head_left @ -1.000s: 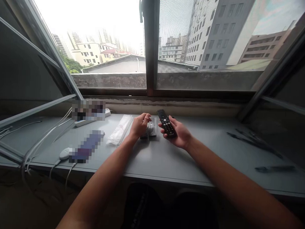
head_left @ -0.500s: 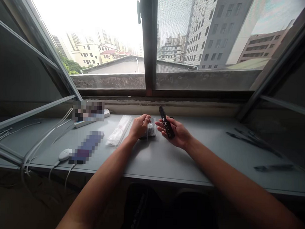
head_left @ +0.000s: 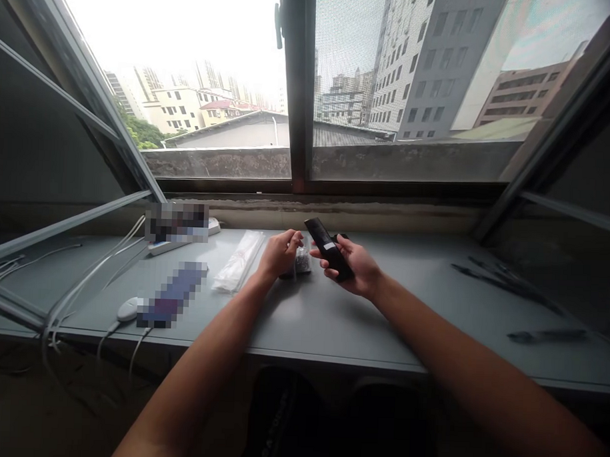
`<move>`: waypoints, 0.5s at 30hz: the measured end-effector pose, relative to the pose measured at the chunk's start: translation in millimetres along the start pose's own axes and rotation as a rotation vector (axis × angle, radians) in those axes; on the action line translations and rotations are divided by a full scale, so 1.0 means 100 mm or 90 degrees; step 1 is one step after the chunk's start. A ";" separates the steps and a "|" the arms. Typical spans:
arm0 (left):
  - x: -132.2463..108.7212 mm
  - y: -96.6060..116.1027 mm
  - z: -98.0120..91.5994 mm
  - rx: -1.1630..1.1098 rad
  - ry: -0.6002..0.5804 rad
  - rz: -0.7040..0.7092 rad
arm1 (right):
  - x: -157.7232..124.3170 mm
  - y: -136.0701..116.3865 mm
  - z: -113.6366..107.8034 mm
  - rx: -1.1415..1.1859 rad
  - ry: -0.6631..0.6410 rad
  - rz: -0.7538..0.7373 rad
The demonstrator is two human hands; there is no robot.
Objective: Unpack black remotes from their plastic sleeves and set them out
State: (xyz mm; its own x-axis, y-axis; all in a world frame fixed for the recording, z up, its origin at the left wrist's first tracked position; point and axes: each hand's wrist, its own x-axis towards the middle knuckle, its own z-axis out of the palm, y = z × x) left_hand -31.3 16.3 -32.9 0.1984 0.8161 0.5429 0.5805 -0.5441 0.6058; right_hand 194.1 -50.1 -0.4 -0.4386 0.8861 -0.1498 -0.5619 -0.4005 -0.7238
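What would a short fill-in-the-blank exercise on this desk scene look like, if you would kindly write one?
1. The slim black plastic remote control is held by the person's bare hand on the ____ side.
2. The remote's surface facing the camera bears a small rectangular label coloured ____.
3. The flat, translucent plastic bags lie on the smooth grey desk to the ____ of the person's left hand.

Missing words: right; white; left.

Remote (head_left: 329,247) right of bags (head_left: 238,262), window (head_left: 299,121) behind desk (head_left: 326,329)
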 end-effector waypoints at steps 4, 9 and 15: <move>0.00 0.01 0.01 0.001 0.006 0.010 | -0.04 0.00 0.02 0.014 -0.037 0.026; 0.00 -0.03 0.02 -0.015 0.001 0.017 | -0.04 0.01 0.06 -0.012 0.027 0.014; 0.01 -0.04 0.02 -0.009 0.001 0.012 | -0.02 0.00 0.02 0.008 0.020 0.032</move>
State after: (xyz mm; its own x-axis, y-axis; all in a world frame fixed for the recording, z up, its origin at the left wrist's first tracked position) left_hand -31.6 19.4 -36.0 0.2081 0.8059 0.5543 0.5651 -0.5616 0.6044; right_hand 193.0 -52.5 1.2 -0.4434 0.8721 -0.2069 -0.5493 -0.4469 -0.7061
